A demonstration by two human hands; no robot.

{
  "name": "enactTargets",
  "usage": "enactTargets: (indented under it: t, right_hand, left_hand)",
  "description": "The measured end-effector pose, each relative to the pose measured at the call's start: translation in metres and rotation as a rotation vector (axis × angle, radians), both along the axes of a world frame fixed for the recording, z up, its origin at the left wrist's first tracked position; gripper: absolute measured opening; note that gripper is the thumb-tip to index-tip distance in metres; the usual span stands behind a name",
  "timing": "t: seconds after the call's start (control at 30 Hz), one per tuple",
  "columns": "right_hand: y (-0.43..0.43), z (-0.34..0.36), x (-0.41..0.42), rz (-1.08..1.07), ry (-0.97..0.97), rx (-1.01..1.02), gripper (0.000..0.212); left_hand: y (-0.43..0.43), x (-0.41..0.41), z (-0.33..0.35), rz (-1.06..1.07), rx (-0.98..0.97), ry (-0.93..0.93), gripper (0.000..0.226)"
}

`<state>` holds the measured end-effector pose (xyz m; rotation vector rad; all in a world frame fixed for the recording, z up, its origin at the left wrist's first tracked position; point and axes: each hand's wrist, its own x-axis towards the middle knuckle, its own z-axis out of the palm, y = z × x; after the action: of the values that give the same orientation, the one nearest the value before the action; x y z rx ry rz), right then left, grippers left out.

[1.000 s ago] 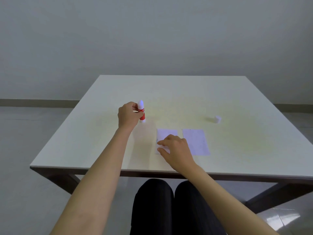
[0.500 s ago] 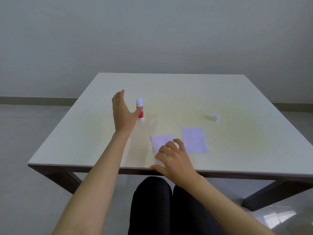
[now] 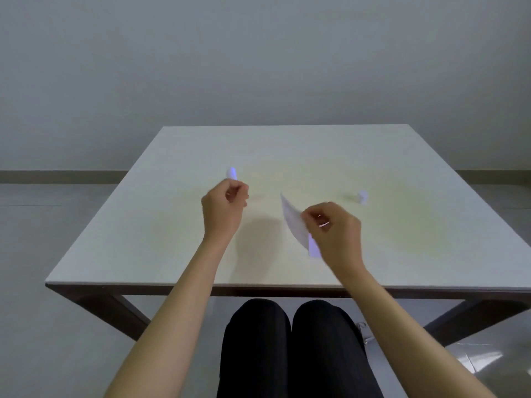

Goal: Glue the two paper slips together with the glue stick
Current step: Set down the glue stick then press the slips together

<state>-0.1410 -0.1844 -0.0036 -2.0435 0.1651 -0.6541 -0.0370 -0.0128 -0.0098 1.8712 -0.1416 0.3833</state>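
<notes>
The right hand [image 3: 333,231] is pinching one slip [image 3: 293,222] between thumb and fingertips, holding it lifted and tilted above the table [image 3: 143,239], probably to turn its glued face toward the other slip [image 3: 313,248]. That second slip is lying flat on the table just below the raised one, mostly hidden by the hand. The left hand [image 3: 224,211] is curling into a loose fist left of the raised slip; whether it is gripping anything cannot be told. The glue stick [image 3: 232,173] is standing just behind that fist, only its white tip showing. The cap [image 3: 362,196] is sitting well to the right of the raised slip, out of the way.
</notes>
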Motion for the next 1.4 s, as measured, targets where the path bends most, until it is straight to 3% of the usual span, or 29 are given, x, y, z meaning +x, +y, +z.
enactTargets:
  t: [0.13, 0.2, 0.3, 0.53, 0.7, 1.0, 1.4]
  right_hand:
    - [-0.021, 0.008, 0.01, 0.012, 0.088, 0.668, 0.008]
    - [-0.024, 0.005, 0.008, 0.047, 0.094, 0.882, 0.008]
    - [-0.026, -0.003, 0.002, 0.07, 0.103, 0.961, 0.008]
    - [-0.039, -0.015, -0.006, 0.004, 0.103, 1.054, 0.012]
    - [-0.049, -0.023, -0.011, 0.001, 0.177, 0.927, 0.01]
    - [-0.077, -0.027, -0.007, -0.078, 0.466, 0.432, 0.016]
    - [-0.085, -0.034, -0.007, -0.069, 0.529, 0.259, 0.024]
  left_hand:
    - [-0.014, -0.01, -0.005, -0.271, -0.062, 0.463, 0.016]
    - [-0.024, -0.016, -0.007, -0.36, -0.162, 0.586, 0.019]
    - [-0.038, -0.022, -0.005, -0.359, -0.313, 0.606, 0.014]
    - [-0.057, -0.025, 0.003, -0.341, -0.329, 0.587, 0.015]
    - [-0.07, -0.03, -0.004, -0.357, -0.214, 0.52, 0.007]
    - [-0.074, -0.032, -0.024, -0.344, -0.009, 0.521, 0.01]
    - [-0.077, -0.037, -0.026, -0.335, 0.243, 0.421, 0.01]
